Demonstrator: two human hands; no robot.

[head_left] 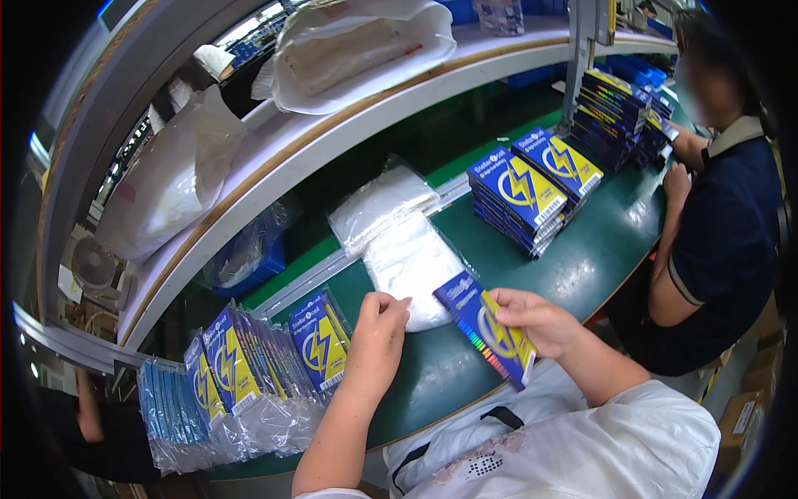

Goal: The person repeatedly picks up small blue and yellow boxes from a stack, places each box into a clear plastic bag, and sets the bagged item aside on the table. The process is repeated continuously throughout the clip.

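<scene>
My right hand (540, 323) grips a flat blue and yellow box (490, 328) with a lightning bolt on its face. The box is tilted, its colour-striped edge turned toward me. My left hand (382, 324) is closed, thumb and fingertips together, at the near left edge of a stack of clear plastic bags (411, 258); whether a bag is pinched there cannot be seen. Left of that hand stands a row of similar boxes in clear bags (237, 358). Farther off to the right, two piles of unbagged boxes (519, 191) lie side by side.
A green table (449, 374) runs beneath everything. Above its far side, a shelf (332, 125) carries large open bags (366, 54). Below it sits a blue bin (262, 270). At the right, a person (723, 241) handles more stacked boxes (611, 116).
</scene>
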